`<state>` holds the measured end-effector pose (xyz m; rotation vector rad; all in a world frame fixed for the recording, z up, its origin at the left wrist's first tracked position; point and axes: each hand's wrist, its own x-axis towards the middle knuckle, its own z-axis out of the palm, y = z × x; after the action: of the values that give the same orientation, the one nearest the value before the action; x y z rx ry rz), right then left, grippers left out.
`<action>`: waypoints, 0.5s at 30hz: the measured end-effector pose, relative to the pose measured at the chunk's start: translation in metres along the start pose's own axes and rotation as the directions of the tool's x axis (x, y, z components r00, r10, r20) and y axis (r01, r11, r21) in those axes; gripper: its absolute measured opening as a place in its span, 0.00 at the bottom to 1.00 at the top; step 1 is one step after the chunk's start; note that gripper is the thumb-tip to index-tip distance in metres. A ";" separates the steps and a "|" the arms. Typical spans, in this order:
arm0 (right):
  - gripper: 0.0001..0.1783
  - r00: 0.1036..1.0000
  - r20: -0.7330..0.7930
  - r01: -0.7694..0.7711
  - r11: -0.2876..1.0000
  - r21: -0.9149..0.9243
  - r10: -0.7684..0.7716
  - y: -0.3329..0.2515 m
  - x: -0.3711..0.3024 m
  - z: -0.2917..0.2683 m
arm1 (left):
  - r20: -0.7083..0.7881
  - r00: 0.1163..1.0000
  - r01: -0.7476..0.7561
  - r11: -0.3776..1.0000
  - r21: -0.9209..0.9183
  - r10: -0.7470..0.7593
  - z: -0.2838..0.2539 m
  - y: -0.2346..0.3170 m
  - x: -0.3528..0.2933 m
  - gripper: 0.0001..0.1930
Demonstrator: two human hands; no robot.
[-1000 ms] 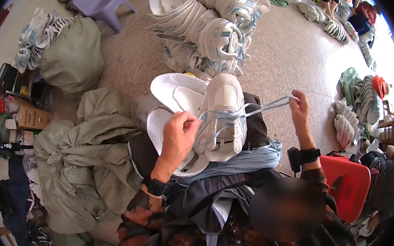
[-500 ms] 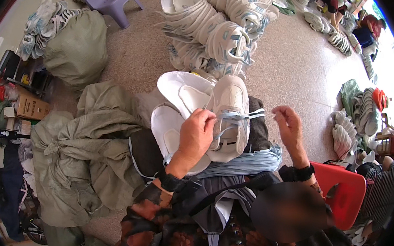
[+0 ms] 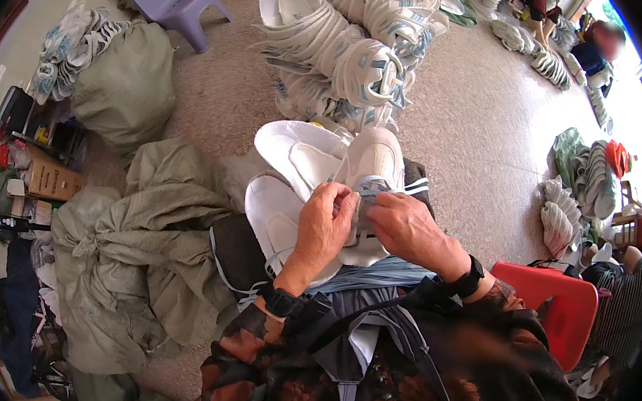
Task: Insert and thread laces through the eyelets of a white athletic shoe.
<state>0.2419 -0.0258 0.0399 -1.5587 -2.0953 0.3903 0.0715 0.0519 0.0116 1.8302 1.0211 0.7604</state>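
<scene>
Two hands meet over one white sneaker (image 3: pixel 371 176) lying on the person's lap. The left hand (image 3: pixel 325 227) has its fingers curled and pinched on the pale blue lace (image 3: pixel 370 190) at the shoe's tongue, and the right hand (image 3: pixel 408 227) closes on the same lace from the other side — the two hands touching at the fingertips. Each wrist carries one black band. Two more white shoes (image 3: pixel 288 180) lie just beside the first, soles up, half under the left hand. A bundle of pale blue laces (image 3: pixel 378 274) drapes across the lap below the hands. Beyond the knees, on the floor, stands a big stack of matching white sneakers (image 3: pixel 352 39) — too many to count. Two stuffed green sacks (image 3: pixel 120 84) sit to the left, one far, one near. One lilac stool (image 3: pixel 178 5) stands beyond them, and one red stool (image 3: pixel 559 309) is at the right.
</scene>
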 end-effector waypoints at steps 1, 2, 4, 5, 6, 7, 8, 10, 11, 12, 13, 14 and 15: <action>0.02 1.000 0.001 0.002 1.000 0.000 -0.002 -0.002 0.001 -0.003 | 0.015 1.000 0.008 1.000 -0.002 -0.008 -0.001 -0.001 0.000 0.13; 0.02 0.999 0.042 0.018 1.000 -0.003 -0.017 -0.002 0.001 -0.007 | 0.016 1.000 0.008 1.000 -0.005 -0.008 -0.001 0.001 -0.001 0.13; 0.03 0.996 0.085 0.029 1.000 -0.006 -0.029 -0.001 0.001 -0.009 | 0.067 0.998 -0.019 0.997 0.079 0.014 -0.002 0.005 -0.003 0.15; 0.03 0.998 0.054 0.013 1.000 0.021 -0.014 0.000 0.001 -0.007 | 0.067 0.998 -0.019 0.997 0.076 0.014 -0.001 0.003 -0.004 0.15; 0.02 1.000 0.022 -0.003 0.999 0.050 0.002 0.001 0.001 -0.006 | 0.037 0.997 -0.079 0.987 0.141 0.075 0.000 0.000 -0.004 0.16; 0.02 1.000 0.024 -0.003 0.999 0.049 0.001 0.001 0.001 -0.003 | 0.010 0.990 -0.136 0.969 0.206 0.137 0.001 -0.002 -0.005 0.16; 0.02 0.999 -0.036 -0.028 0.997 0.076 0.031 0.001 0.002 0.001 | 0.011 0.990 -0.138 0.969 0.204 0.138 0.002 -0.003 -0.005 0.16; 0.02 0.993 -0.096 -0.051 0.993 0.103 0.061 0.004 0.003 0.008 | 0.017 0.979 -0.201 0.940 0.276 0.205 0.002 -0.005 -0.005 0.16; 0.03 0.990 -0.127 -0.058 0.995 0.077 0.068 0.006 0.004 0.013 | 0.017 0.978 -0.202 0.939 0.278 0.206 0.001 -0.003 -0.005 0.16; 0.03 0.985 -0.159 -0.066 0.996 0.052 0.073 0.008 0.005 0.016 | 0.027 0.985 -0.172 0.935 0.311 0.172 0.001 -0.001 -0.007 0.15; 0.03 0.984 -0.161 -0.064 0.997 0.053 0.072 0.008 0.007 0.019 | 0.035 0.990 -0.142 0.928 0.345 0.138 0.001 0.001 -0.008 0.15; 0.03 0.991 -0.116 -0.074 0.997 0.005 0.074 0.008 0.009 0.022 | 0.034 0.990 -0.143 0.927 0.346 0.139 0.002 0.002 -0.009 0.15; 0.03 0.994 -0.070 -0.082 0.996 -0.043 0.079 0.008 0.011 0.024 | 0.026 0.990 -0.142 0.926 0.349 0.141 0.003 0.003 -0.009 0.14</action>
<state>0.2331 -0.0114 0.0179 -1.6634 -2.0080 0.3144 0.0701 0.0421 0.0122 2.2300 1.0855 0.6943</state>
